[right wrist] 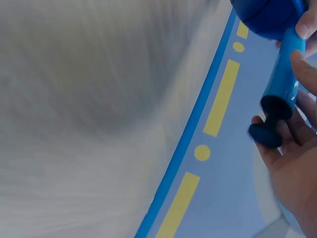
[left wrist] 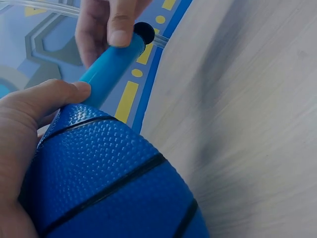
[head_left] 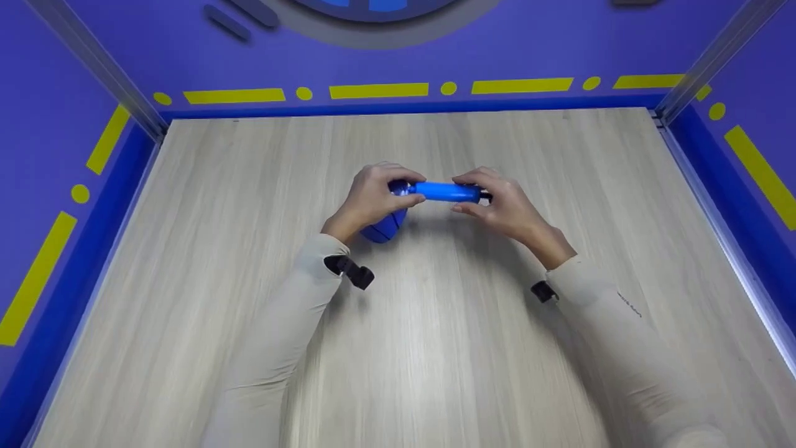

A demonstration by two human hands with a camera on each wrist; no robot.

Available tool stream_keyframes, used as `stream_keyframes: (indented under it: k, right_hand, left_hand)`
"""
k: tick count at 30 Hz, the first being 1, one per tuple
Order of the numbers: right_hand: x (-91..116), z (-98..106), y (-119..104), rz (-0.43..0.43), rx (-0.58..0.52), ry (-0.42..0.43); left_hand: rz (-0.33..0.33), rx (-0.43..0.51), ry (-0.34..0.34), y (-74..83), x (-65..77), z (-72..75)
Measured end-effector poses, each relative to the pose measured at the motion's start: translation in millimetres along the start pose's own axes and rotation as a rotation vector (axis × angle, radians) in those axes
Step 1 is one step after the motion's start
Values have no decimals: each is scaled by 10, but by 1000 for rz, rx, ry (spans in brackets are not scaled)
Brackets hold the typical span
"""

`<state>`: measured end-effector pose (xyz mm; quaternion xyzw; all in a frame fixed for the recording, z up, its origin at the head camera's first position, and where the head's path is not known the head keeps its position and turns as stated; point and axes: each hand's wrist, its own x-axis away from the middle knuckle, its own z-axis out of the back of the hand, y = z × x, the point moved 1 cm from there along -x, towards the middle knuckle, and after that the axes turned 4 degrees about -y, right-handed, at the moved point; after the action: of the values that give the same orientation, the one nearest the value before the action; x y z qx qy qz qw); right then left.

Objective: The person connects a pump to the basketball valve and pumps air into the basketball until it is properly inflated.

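Note:
A blue ball pump (head_left: 444,191) is held level between my two hands above the table. My left hand (head_left: 373,196) pinches the pump's left end between thumb and fingers. Against that same palm lies a blue ball (left wrist: 109,173) with black lines and a pebbled skin; it looks soft and out of round, and the pump's tip meets it. Where the tip joins the ball is hidden by the fingers. My right hand (head_left: 507,205) grips the barrel near its other end. The black plunger handle (right wrist: 265,135) sticks out a little there, close to the right palm.
A pale wood-grain table (head_left: 423,348) spreads under both hands. Purple-blue walls with yellow dashes (head_left: 379,91) close it in at the back and both sides. Black wrist mounts (head_left: 351,272) sit on the light sleeves.

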<state>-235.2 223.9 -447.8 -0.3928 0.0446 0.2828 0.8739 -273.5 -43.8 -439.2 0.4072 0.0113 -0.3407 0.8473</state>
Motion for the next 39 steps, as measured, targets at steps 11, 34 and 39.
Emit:
stream_keyframes:
  k: [11, 34, 39]
  right_hand:
    - [54, 104, 136, -34, 5, 43]
    - [73, 54, 52, 62, -4, 138]
    - [82, 49, 73, 70, -18, 135]
  left_hand:
    - [2, 21, 14, 7, -12, -7]
    - [-67, -208, -103, 393, -177, -214]
    - [-79, -207, -100, 394, -168, -238]
